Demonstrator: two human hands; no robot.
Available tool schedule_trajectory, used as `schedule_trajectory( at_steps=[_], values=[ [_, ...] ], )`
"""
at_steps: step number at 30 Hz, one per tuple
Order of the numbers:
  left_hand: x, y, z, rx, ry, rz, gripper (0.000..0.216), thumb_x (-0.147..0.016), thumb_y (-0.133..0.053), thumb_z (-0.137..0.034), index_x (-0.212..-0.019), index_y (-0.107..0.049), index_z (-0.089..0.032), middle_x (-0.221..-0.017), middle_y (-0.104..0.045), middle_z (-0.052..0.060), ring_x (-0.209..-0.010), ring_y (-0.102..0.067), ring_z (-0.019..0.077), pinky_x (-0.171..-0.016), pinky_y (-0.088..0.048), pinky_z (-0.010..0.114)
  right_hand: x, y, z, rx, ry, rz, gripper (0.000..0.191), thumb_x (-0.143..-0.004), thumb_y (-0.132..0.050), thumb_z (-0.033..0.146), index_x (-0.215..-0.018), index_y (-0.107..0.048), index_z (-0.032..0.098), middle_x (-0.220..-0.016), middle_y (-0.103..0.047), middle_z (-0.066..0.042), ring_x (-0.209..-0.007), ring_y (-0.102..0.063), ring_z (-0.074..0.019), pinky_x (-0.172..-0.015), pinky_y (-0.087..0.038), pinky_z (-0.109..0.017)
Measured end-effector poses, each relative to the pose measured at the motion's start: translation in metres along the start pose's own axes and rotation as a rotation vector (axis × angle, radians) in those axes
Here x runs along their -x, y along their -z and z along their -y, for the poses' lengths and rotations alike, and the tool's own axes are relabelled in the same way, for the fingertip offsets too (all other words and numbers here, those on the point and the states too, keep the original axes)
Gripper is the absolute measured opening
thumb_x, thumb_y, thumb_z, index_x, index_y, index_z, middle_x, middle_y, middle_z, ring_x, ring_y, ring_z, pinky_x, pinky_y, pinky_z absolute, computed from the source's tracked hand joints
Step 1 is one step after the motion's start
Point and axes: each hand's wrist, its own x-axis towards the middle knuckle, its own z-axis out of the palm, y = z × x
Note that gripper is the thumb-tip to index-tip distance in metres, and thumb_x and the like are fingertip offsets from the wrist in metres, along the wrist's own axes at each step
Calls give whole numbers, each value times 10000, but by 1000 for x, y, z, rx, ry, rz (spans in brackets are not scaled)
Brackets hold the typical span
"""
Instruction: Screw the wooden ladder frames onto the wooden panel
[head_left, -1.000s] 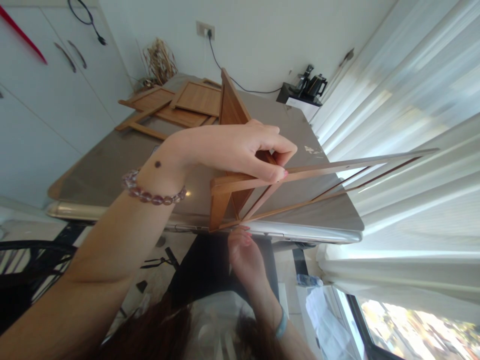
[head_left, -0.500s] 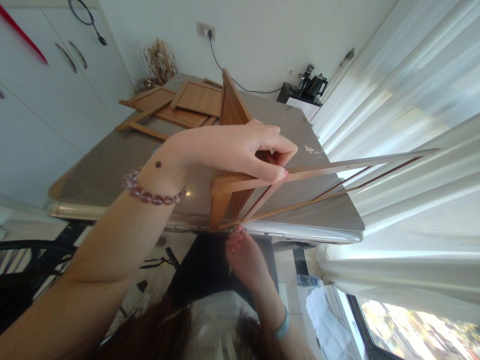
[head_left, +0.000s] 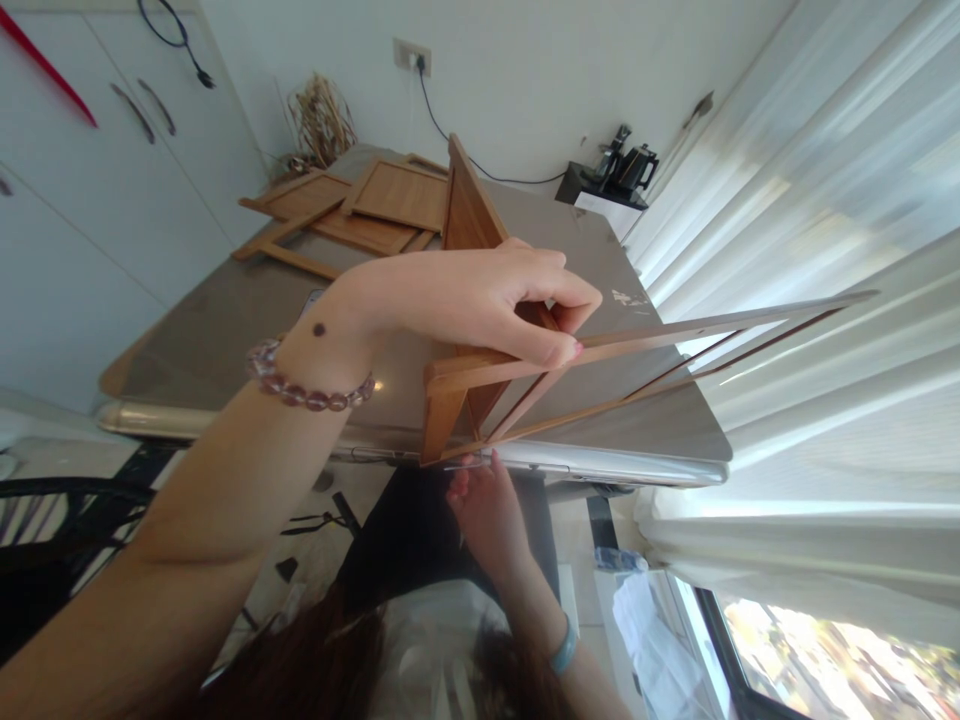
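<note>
— While keeping an eye on the near edge of the surface (head_left: 187, 350), note the wooden frame (head_left: 645, 339), up on edge there, and beyond the left grip (head_left: 517, 310) the upright panel (head_left: 471, 205)!

— How far along, at a guess?

— Somewhere past the start, by the look of things! Probably joined already near that left corner, though impossible to confirm with so much covered

— And left to do?

— Plenty, most likely! Look to the far left: loose panels (head_left: 401, 195) lying flat, overlapping, with an open frame piece (head_left: 289, 230) among them, presumably waiting to be added

— Over to the grip, then!

— Firmly closed up top! Pinching the top rail (head_left: 472, 372) of the wooden frame between thumb and fingers, nearer the left end than the right; from there, running off rightward toward the curtain (head_left: 795, 380)

— And lower down?

— With the right grip (head_left: 491, 515), reaching to just below the frame's lower left part, by the surface's edge. Fingers curled, close to the wood; too small to tell whether touching, or whether holding something thin
</note>
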Motion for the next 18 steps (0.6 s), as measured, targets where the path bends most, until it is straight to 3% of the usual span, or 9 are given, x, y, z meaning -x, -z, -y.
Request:
schedule_trajectory(
  at_steps=[4,9,14,18],
  values=[
    [0,0,0,-9,-6,10,314,-882,-496,-450,-700,-499,-194,-705,-490,17,-753,-484,148,-755,-387,321,2,0,-3,172,153,-53,395,-857,-580,602,-808,-644,216,-678,-533,20,-617,-512,-124,-635,-502,-271],
    [0,0,-1,-19,-12,1,326,-908,-464,-450,-710,-507,-194,-711,-525,20,-781,-503,152,-779,-391,310,0,0,-4,193,172,-46,414,-809,-620,625,-781,-624,212,-690,-535,22,-601,-509,-114,-630,-510,-271],
    [4,2,0,113,-1,-6,340,-970,-277,-256,-859,-593,-200,-891,-649,29,-841,-577,130,-813,-426,271,-1,0,-4,144,137,-54,391,-810,-630,600,-813,-637,209,-662,-521,25,-590,-507,-117,-633,-519,-278],
    [10,6,4,129,-23,7,285,-879,-363,-125,-984,-614,-210,-1040,-687,30,-947,-617,131,-862,-449,253,0,0,-5,58,102,-61,373,-779,-685,578,-792,-644,208,-666,-531,23,-583,-491,-109,-624,-517,-276]
  ],
)
